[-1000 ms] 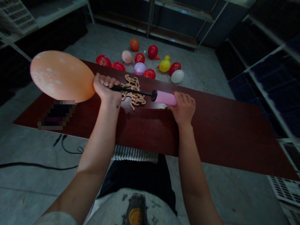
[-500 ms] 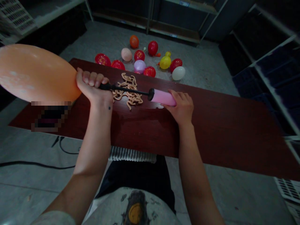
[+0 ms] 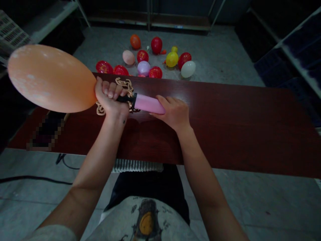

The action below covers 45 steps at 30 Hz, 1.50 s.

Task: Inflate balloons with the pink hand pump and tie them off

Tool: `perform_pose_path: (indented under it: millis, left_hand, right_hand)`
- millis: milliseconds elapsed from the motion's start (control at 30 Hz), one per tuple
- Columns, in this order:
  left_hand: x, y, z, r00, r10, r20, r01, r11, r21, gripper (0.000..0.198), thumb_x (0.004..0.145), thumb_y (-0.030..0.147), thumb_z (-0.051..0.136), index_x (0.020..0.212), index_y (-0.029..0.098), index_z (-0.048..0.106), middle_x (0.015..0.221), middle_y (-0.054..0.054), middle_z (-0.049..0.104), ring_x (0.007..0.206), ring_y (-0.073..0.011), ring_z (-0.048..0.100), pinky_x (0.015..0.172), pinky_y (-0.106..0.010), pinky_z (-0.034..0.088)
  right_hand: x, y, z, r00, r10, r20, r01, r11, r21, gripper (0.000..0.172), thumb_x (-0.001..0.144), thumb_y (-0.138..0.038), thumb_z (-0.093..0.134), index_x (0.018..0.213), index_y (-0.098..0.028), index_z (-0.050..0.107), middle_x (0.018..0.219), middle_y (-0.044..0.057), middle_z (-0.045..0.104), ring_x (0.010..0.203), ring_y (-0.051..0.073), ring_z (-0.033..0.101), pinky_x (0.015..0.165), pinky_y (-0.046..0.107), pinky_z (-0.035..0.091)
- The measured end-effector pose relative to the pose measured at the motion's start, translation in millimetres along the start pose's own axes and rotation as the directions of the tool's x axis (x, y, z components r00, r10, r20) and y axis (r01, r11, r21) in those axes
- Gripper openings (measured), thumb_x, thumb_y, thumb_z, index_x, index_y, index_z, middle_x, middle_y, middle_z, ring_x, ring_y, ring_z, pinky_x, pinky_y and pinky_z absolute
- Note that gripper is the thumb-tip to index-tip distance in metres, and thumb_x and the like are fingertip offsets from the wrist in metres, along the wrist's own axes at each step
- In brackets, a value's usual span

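Observation:
An inflated orange balloon (image 3: 52, 80) stretches out leftward from my left hand (image 3: 112, 100), its neck hidden by the thumb and palm. That hand is wrapped round the black handle (image 3: 124, 98) of a hand balloon pump. My right hand (image 3: 173, 112) is closed round the pump's pink barrel (image 3: 147, 103). The black rod is pushed in, so handle and barrel sit close together. Beneath and behind the left hand lies a pile of beige, twisted strands (image 3: 124, 83) on the dark red table (image 3: 225, 130).
On the floor beyond the table lie several balloons, among them a yellow one (image 3: 172, 59), a white one (image 3: 188, 69) and a lilac one (image 3: 143, 68). A pixelated dark rectangular object (image 3: 47, 130) rests at the table's left. Shelving (image 3: 180, 24) stands behind.
The pump's rod has slid into the barrel as my hands came together. The balloon and left hand moved right, the right hand moved left. The view has shifted slightly.

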<state>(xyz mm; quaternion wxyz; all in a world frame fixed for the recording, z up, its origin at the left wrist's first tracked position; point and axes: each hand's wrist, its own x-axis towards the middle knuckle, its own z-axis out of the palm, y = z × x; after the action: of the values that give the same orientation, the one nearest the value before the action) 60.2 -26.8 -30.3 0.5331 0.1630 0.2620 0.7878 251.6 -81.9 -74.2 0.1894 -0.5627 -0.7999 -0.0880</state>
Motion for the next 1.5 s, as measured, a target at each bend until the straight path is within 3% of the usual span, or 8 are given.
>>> perform_pose_path:
  millis: [233, 333, 567, 867, 1000, 1233, 1367, 1500]
  left_hand:
    - [4, 8, -3.0, 0.998, -0.035, -0.051, 0.036, 0.999, 0.013, 0.05, 0.107, 0.026, 0.03, 0.059, 0.02, 0.016, 0.051, 0.006, 0.011, 0.04, -0.0097, 0.012, 0.047, -0.028, 0.02]
    - [10, 8, -8.9, 0.991, -0.069, -0.116, 0.075, 0.996, 0.045, 0.049, 0.105, 0.031, 0.034, 0.059, 0.021, 0.02, 0.047, 0.005, 0.015, 0.039, -0.0111, 0.017, 0.047, -0.029, 0.022]
    - [37, 17, -34.9, 0.988, -0.118, -0.103, 0.131, 0.982, 0.134, 0.054, 0.099, 0.048, 0.043, 0.057, 0.022, 0.023, 0.043, 0.003, 0.019, 0.039, -0.0142, 0.026, 0.047, -0.031, 0.027]
    - [32, 36, -26.3, 0.971, -0.041, -0.236, -0.01, 0.977, -0.212, 0.047, 0.104, 0.022, 0.034, 0.058, 0.021, 0.022, 0.049, 0.005, 0.014, 0.043, -0.0142, 0.012, 0.051, -0.033, 0.018]
    - [33, 50, -29.6, 0.982, -0.037, -0.186, -0.015, 0.963, -0.27, 0.046, 0.107, 0.021, 0.036, 0.063, 0.021, 0.022, 0.048, 0.005, 0.015, 0.043, -0.0135, 0.014, 0.052, -0.032, 0.016]
    - [26, 67, -30.0, 0.997, -0.023, -0.074, -0.008, 0.92, -0.392, 0.047, 0.11, 0.025, 0.036, 0.066, 0.021, 0.021, 0.044, 0.008, 0.023, 0.037, -0.0084, 0.02, 0.05, -0.03, 0.014]
    - [21, 63, -25.5, 0.998, 0.021, -0.059, -0.038, 0.95, -0.311, 0.048, 0.111, 0.026, 0.034, 0.065, 0.02, 0.022, 0.045, 0.007, 0.021, 0.038, -0.009, 0.02, 0.05, -0.031, 0.015]
    - [9, 42, -9.9, 0.997, 0.035, -0.063, -0.046, 0.979, -0.199, 0.05, 0.11, 0.025, 0.036, 0.062, 0.019, 0.022, 0.048, 0.007, 0.018, 0.039, -0.0078, 0.018, 0.05, -0.029, 0.017]
  right_hand:
    - [2, -2, 2, 0.999, 0.008, 0.031, -0.009, 0.999, 0.031, 0.067, 0.089, -0.069, 0.058, 0.136, -0.023, 0.06, 0.111, 0.01, 0.073, 0.098, 0.026, 0.061, 0.078, 0.033, 0.038]
    - [3, -1, 5, 0.999, 0.021, 0.024, -0.021, 0.999, 0.025, 0.066, 0.089, -0.068, 0.059, 0.138, -0.024, 0.06, 0.113, 0.01, 0.073, 0.099, 0.026, 0.061, 0.079, 0.033, 0.039]
    - [3, 8, 7, 0.999, 0.045, 0.009, -0.045, 0.997, -0.07, 0.066, 0.09, -0.068, 0.057, 0.139, -0.024, 0.058, 0.118, 0.01, 0.071, 0.103, 0.028, 0.06, 0.085, 0.036, 0.039]
    - [-4, 45, 2, 0.993, 0.112, -0.019, -0.114, 0.982, -0.153, 0.062, 0.087, -0.066, 0.062, 0.13, -0.023, 0.064, 0.117, 0.013, 0.071, 0.105, 0.033, 0.059, 0.088, 0.042, 0.04]
    - [-6, 52, -2, 0.99, 0.126, -0.063, -0.133, 0.982, -0.13, 0.06, 0.087, -0.065, 0.062, 0.129, -0.023, 0.064, 0.116, 0.012, 0.07, 0.106, 0.031, 0.06, 0.09, 0.041, 0.041]
    - [-7, 36, 0, 0.991, 0.129, -0.046, -0.132, 0.989, -0.065, 0.061, 0.087, -0.069, 0.06, 0.13, -0.026, 0.063, 0.115, 0.01, 0.07, 0.103, 0.029, 0.061, 0.082, 0.037, 0.045]
    - [-7, 31, -2, 0.993, 0.115, 0.0, -0.115, 0.992, -0.056, 0.063, 0.087, -0.069, 0.061, 0.131, -0.024, 0.062, 0.115, 0.011, 0.07, 0.102, 0.029, 0.061, 0.079, 0.036, 0.044]
    - [-5, 22, -8, 0.994, 0.099, 0.041, -0.097, 0.994, -0.048, 0.062, 0.089, -0.066, 0.061, 0.132, -0.022, 0.061, 0.113, 0.013, 0.07, 0.097, 0.028, 0.062, 0.075, 0.035, 0.042]
